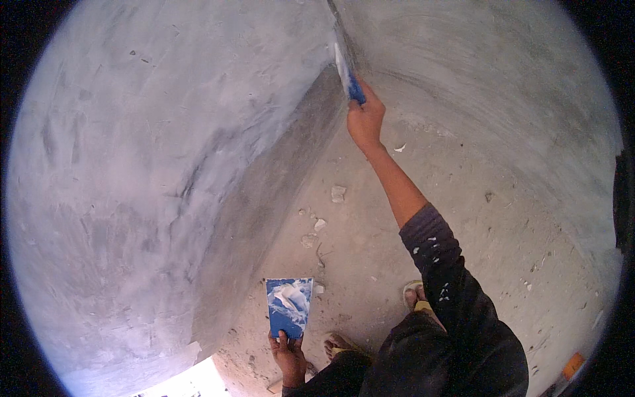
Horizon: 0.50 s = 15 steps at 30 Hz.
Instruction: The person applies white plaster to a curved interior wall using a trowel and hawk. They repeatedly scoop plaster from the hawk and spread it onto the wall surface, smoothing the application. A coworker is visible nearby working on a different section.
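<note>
My right hand (367,120) reaches up to the wall corner, fingers wrapped round a blue putty knife (356,89). White putty coats its blade, which lies against the left wall (152,119) close to the corner line. Low in the view, my left hand (289,358) grips the narrow end of a second, wider blue putty knife (281,323), held flat. A mound of white putty (288,298) sits on its broad face. Smears of whitish coating cover much of the left wall; a darker grey band (258,198) runs along its bottom.
Bits of debris (338,193) and pale crumbs are scattered over the dusty floor (357,251). My sandalled feet (413,296) stand below. A curved grey wall (476,59) rises on the right. An orange-ended object (573,365) lies at the lower right, and bright light enters at the lower left.
</note>
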Available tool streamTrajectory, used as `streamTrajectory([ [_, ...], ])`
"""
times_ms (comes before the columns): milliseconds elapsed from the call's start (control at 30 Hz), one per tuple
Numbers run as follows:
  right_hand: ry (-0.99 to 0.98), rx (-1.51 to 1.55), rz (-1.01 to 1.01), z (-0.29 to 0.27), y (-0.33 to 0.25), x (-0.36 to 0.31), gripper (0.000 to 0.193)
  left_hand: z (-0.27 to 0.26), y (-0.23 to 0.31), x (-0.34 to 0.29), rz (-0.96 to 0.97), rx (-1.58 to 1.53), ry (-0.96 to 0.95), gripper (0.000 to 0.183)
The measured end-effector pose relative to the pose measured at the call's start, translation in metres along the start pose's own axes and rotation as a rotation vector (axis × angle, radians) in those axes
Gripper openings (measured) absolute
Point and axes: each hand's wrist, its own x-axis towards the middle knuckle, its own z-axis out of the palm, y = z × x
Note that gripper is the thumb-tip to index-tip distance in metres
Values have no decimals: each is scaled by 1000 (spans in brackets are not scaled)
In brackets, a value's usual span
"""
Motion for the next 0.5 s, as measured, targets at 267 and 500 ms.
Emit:
streamTrajectory([
  [267, -286, 50, -84, 12, -52, -111, 63, 0, 0, -1, -4, 46, 22, 32],
  [500, -385, 221, -199, -30, -56, -128, 53, 2, 1, 0, -8, -27, -16, 34],
])
